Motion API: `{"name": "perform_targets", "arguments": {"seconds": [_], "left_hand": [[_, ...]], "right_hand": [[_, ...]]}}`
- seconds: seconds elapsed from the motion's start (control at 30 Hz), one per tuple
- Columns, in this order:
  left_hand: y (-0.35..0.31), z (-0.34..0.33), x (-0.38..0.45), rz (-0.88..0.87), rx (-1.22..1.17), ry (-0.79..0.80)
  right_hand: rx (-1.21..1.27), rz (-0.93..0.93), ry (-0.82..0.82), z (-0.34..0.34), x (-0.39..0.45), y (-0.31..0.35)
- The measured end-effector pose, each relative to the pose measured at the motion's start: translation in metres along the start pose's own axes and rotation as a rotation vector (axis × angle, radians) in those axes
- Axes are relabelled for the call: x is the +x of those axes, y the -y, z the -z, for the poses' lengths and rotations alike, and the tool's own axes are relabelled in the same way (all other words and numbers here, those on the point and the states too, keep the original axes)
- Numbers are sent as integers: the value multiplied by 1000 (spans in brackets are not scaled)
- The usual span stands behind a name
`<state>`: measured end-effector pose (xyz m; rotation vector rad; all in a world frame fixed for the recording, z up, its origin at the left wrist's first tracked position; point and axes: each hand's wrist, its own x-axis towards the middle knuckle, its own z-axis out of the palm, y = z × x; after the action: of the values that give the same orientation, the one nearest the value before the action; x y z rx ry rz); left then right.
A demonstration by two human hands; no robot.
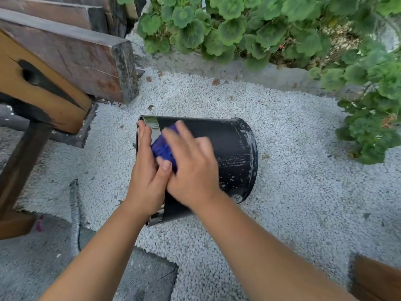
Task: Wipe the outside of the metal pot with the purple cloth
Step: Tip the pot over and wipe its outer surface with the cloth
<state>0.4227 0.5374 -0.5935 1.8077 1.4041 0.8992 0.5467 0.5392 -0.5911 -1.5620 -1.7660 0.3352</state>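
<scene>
Mid-frame on white gravel, dark cylindrical metal pot on its side, left hand clamped on shiny rim, right hand pressing bunched purple cloth to wall: keep rim pinned, roll pot, work toward smeared right end.

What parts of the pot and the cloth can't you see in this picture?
- Head view: most of the purple cloth is hidden under the right hand.
- The metal pot lies on its side on the white gravel; its inside faces away, and the left hand covers part of the rim.
- The pot's underside is hidden against the gravel.
- The right hand's fingers are motion-blurred.
</scene>
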Motion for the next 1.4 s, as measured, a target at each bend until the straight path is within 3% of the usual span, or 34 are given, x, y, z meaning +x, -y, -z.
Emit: {"name": "perform_targets", "arguments": {"seconds": [0.1,0.17,0.3,0.47,0.63,0.87,1.03,1.23,1.4], "left_hand": [[-1,-1,1,28,-87,4],[-1,-3,3,-1,-104,-14],[3,-2,3,21,-152,-53],[-3,1,3,81,-294,-9],[9,-1,-39,124,-157,88],[0,-9,-16,-1,76,28],[-7,-13,-15,6,77,15],[-6,-13,-9,-16,12,32],[-7,-15,-9,-60,64,16]], "right_hand": [[-35,102,-137,-5,-4,1],[-47,74,-140,-6,-3,-12],[-115,-262,-29,6,-6,-60],[-135,-457,-18,14,-9,-108],[-95,-464,-38,17,-12,-123],[-76,-516,-7,19,-5,-122],[7,-419,-25,26,6,-90],[47,-57,-84,5,-4,-9],[-7,51,-128,-6,-15,-26]]}}
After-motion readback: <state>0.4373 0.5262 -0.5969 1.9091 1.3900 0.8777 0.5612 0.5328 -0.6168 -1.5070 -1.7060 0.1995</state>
